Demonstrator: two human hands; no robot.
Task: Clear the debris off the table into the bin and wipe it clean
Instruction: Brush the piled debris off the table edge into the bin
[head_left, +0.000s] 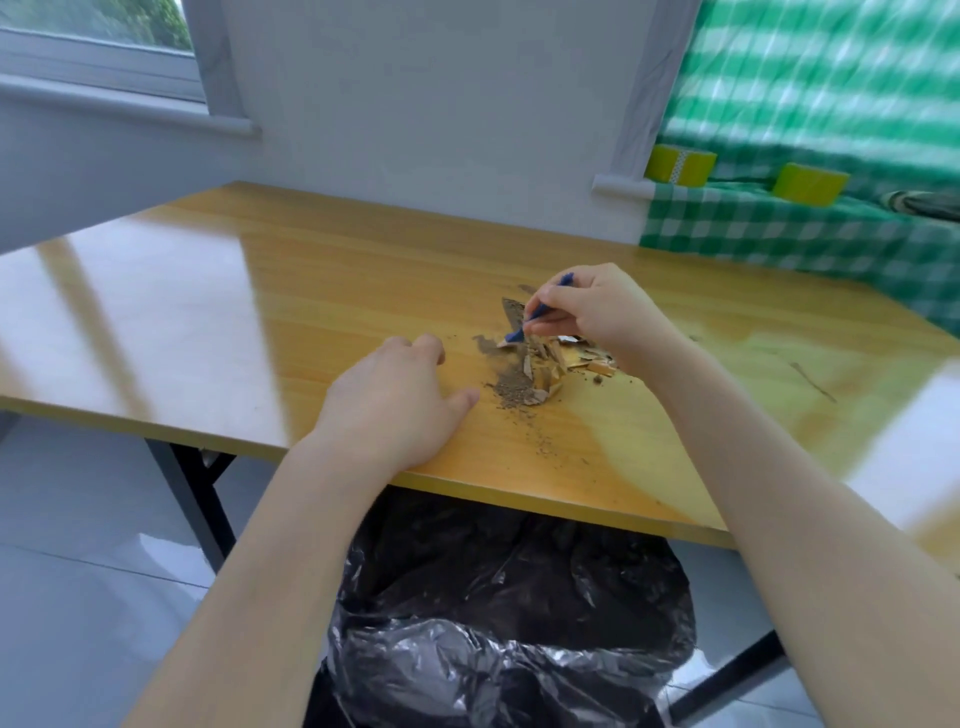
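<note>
A pile of debris (535, 369), brown grit and torn cardboard scraps, lies on the yellow wooden table (218, 322) near its front edge. My right hand (592, 317) pinches a small blue object (540, 314) whose lower end touches the top of the pile. My left hand (400, 400) rests on the table just left of the debris, fingers loosely curled and holding nothing. Below the table edge stands a bin lined with a black plastic bag (509, 623), directly under the pile.
Grit trails from the pile toward the front edge (545, 447). Faint smears mark the table at the right (810, 374). A green checked cloth (779, 234) with two yellow-green tape rolls (680, 163) lies at the back right. Black table legs (202, 499) stand left of the bin.
</note>
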